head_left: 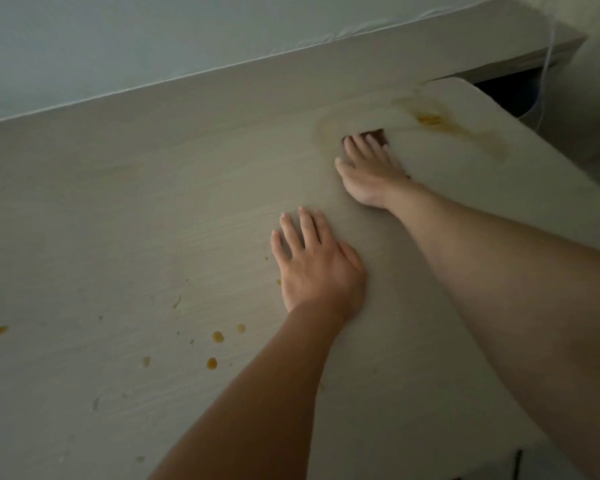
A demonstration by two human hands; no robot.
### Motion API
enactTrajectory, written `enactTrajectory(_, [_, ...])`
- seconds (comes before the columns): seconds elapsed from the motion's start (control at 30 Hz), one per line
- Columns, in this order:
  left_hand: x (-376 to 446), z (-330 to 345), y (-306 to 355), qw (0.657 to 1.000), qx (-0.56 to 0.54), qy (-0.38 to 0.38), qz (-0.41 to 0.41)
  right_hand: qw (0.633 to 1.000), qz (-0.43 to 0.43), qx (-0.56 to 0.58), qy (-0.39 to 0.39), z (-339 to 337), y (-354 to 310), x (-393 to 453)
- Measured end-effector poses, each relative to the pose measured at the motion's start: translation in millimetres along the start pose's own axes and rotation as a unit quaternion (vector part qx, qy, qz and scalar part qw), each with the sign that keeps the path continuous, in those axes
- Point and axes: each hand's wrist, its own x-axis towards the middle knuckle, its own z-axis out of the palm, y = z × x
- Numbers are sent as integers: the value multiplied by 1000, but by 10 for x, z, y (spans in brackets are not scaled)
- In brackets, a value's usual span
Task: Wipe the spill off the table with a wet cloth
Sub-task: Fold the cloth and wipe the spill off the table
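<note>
Resting flat on the pale wood-grain table [118, 202], left hand [317, 268] with fingers straight and spread, right hand [369, 168] fingers extended on a brown cloth [378, 136], amber spill drops [217, 337] near left forearm, wet smear [430, 119] beyond the cloth.

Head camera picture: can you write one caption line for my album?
Left hand rests flat on the table beside orange drips while the right hand presses a stained cloth.

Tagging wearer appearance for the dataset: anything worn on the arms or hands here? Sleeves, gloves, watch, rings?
Nothing visible. Both forearms are bare up to the frame edge, no sleeves. Left hand and right hand: no gloves, watch, bands or rings that I can see, though the picture is dim and the right hand is partly hidden.
</note>
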Motion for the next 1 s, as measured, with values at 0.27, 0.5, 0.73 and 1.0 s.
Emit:
enactTrajectory(0.27, [-7, -6, -16, 1000, 3, 1, -2, 1000, -23, -14, 7, 121, 410, -741])
enactTrajectory(0.5, [-12, 1, 8, 1000, 14, 0, -1, 993, 111, -8, 30, -125, 1056, -814])
enactTrajectory(0.73, [-9, 19, 28, 1000, 14, 8, -2, 981, 185, 10, 54, -204, 1049, -37])
enactTrajectory(1.0, [-7, 12, 26, 1000, 9, 3, 4, 996, 80, 13, 32, -154, 302, 461])
